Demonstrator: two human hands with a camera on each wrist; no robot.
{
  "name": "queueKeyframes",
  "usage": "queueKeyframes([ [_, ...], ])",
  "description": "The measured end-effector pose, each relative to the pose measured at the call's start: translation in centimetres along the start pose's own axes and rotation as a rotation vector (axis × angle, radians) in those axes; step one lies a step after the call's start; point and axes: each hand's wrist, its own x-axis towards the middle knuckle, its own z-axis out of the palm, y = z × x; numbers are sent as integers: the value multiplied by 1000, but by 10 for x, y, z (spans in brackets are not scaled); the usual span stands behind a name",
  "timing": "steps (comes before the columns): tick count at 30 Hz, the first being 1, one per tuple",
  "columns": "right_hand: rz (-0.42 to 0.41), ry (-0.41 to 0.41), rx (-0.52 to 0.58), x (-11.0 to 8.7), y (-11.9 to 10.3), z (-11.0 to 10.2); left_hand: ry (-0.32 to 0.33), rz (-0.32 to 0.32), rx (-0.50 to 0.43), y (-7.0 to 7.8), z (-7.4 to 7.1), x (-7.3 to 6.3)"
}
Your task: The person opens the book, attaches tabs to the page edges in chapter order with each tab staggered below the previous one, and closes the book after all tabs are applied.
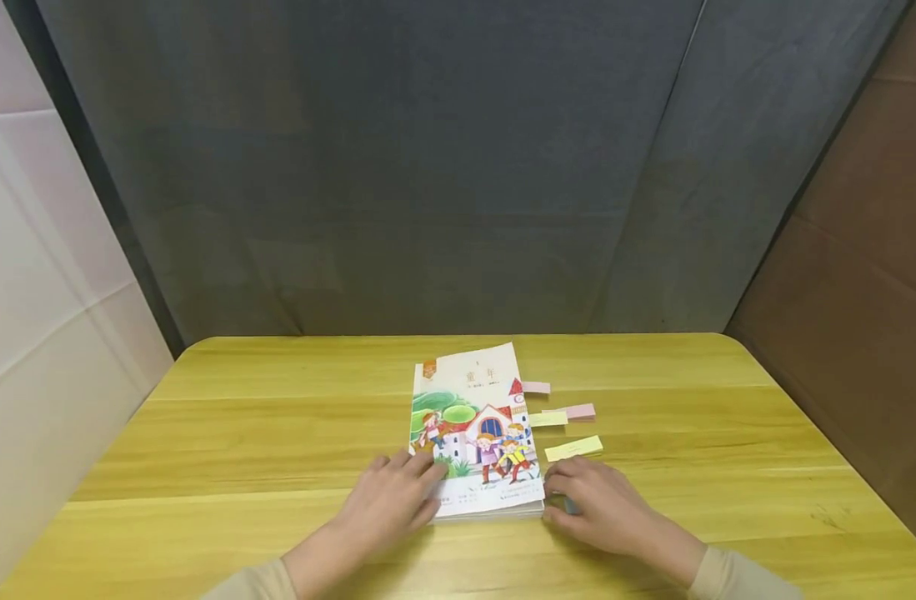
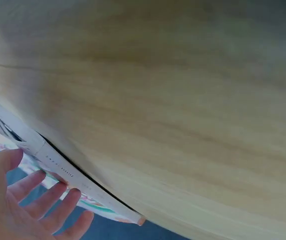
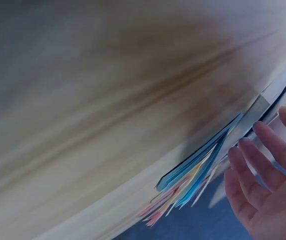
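A paperback book [image 1: 468, 429] with a picture of children and a house on its cover lies face up on the table. My left hand [image 1: 390, 500] rests at its lower left corner, fingertips over the cover; in the left wrist view its fingers are spread beside the spine [image 2: 82, 180]. At the lower right edge is my right hand [image 1: 603, 504], its loosely bent fingers along the page edges. Pink tabs [image 1: 580, 412] and yellow tabs [image 1: 573, 448] stick out on the right. Blue tabs [image 3: 198, 152] fan out near the right fingertips and are mostly hidden from above.
The wooden table [image 1: 240, 433] has rounded far corners. Behind it hangs a dark grey cloth [image 1: 427, 167]. A white panel [image 1: 52, 225] stands at the left and a brown one [image 1: 855, 250] at the right.
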Motion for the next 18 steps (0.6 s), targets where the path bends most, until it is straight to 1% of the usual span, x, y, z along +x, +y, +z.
queueKeyframes([
  [5, 13, -15, -2, -2, 0, -2, -49, 1, -1, 2, 0, -1],
  [13, 27, -16, 12, -2, 1, -4, -76, 2, 21, 3, 2, -1],
  [18, 36, -26, 5, -3, 3, -5, -68, 4, 31, 4, 2, 0],
])
